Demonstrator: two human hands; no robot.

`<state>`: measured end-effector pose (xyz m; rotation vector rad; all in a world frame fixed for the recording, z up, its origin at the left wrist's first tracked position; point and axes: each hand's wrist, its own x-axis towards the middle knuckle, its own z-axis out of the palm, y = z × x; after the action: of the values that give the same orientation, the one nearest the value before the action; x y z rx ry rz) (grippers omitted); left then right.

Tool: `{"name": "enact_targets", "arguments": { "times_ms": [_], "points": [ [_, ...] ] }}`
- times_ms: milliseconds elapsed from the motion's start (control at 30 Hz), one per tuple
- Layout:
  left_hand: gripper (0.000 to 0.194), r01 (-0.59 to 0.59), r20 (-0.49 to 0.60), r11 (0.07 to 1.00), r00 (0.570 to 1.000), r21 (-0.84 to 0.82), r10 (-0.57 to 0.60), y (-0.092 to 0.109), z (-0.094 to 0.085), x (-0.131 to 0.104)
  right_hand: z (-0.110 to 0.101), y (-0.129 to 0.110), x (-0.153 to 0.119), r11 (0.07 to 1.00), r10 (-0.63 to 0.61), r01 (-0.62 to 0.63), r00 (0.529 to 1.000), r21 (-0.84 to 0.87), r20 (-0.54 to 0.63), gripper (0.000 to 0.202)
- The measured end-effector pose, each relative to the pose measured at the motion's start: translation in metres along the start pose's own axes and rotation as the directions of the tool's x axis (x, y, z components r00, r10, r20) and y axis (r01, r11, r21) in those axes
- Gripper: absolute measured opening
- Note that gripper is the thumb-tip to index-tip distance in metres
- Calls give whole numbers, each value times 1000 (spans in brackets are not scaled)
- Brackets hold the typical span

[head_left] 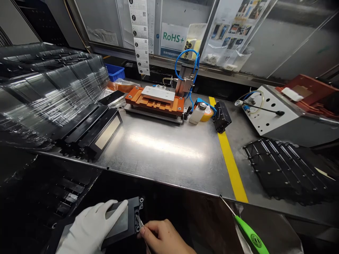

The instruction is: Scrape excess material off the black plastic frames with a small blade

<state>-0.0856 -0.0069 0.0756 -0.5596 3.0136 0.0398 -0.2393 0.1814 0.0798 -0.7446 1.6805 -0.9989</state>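
Observation:
In a white glove, my left hand (90, 225) grips a flat black plastic housing (132, 211) with a grey panel (121, 224) on its face. The part is tilted, below the table's front edge, and the glove hides much of it. My right hand (165, 236) is bare and pinches a thin metal blade (139, 221). The blade's tip touches or nearly touches the housing's right end, between two small metal-ringed holes. Its handle is mostly hidden by the fingers.
Similar black housings (92, 130) lie at left beside wrapped stacks (66, 84). An orange fixture (156, 100) stands at the back, near a white bottle (198, 113). A green-handled tool (251, 236) is at the front edge. More black parts (288, 169) lie right of the yellow stripe (230, 164).

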Motion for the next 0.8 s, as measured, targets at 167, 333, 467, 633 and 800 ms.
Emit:
{"name": "enact_targets", "arguments": {
  "times_ms": [167,333,467,633,800],
  "points": [
    [53,-7,-48,995,999,97,12,4,-11,2,0,-3,-3,1000,20,-20,1000,-7,-18,43],
    [52,-45,-142,991,988,124,62,4,-15,4,0,-2,-3,998,34,-34,999,57,-8,44],
    [56,-45,-135,982,988,184,71,0,-9,3,1,0,-1,998,18,-19,1000,66,18,50],
    [61,-12,-164,996,986,84,26,-5,0,-3,0,19,3,948,-37,58,997,314,-72,68],
    [57,222,-191,953,946,-206,-262,-13,10,-22,24,39,-2,807,-72,65,997,586,-11,64]
  ]
}}
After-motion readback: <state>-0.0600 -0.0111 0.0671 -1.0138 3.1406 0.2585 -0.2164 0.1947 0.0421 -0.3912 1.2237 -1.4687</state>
